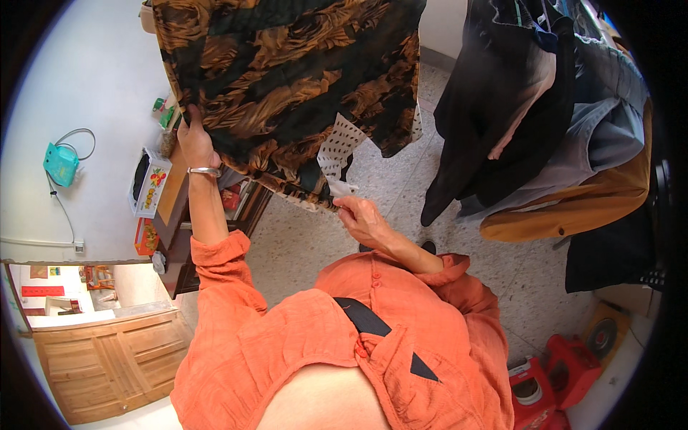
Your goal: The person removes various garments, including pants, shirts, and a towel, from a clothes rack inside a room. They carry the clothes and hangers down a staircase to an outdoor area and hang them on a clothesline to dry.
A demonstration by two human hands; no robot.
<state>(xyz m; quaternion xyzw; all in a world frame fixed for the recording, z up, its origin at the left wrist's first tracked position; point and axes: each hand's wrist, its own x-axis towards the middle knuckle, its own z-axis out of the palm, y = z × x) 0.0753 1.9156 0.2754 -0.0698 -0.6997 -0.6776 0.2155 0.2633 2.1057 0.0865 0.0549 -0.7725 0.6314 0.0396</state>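
A dark garment with a brown rose print [290,75] is spread in the air before me. My left hand [198,141] grips its left edge, with a silver bangle on the wrist. Lower down, my right hand [363,219] pinches the bottom corner of the same cloth. A white lining with dark spots [339,148] shows where the lower edge folds over. The garment's top runs out of view, so its full shape is hidden.
Dark and grey clothes and a brown coat [570,215] hang close on the right. To the left stands a wooden cabinet [177,236] with a printed carton [152,183] on it. Red containers [537,384] sit at lower right; a wooden door [113,365] is at lower left.
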